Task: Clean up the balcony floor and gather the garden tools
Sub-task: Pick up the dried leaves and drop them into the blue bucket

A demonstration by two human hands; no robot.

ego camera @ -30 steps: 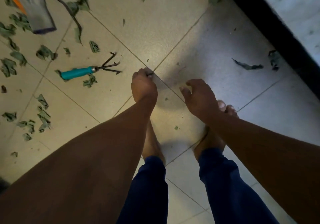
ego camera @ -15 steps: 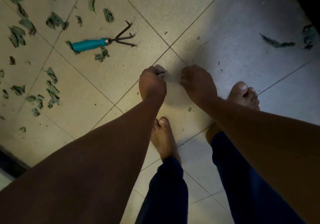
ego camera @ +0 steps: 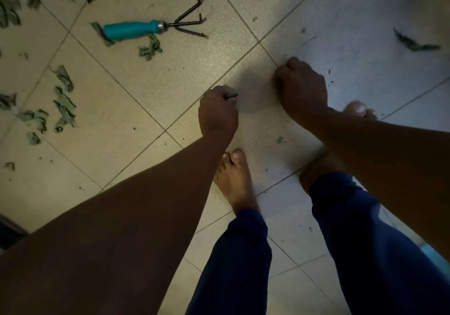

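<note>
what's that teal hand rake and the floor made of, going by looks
Hand rake: the teal handle looks like smooth moulded plastic with a slight sheen; the three bent prongs and the collar look like dark, dull metal, possibly steel. Floor: square tiles with grout lines, matte and finely speckled, probably ceramic or stone-look.
</note>
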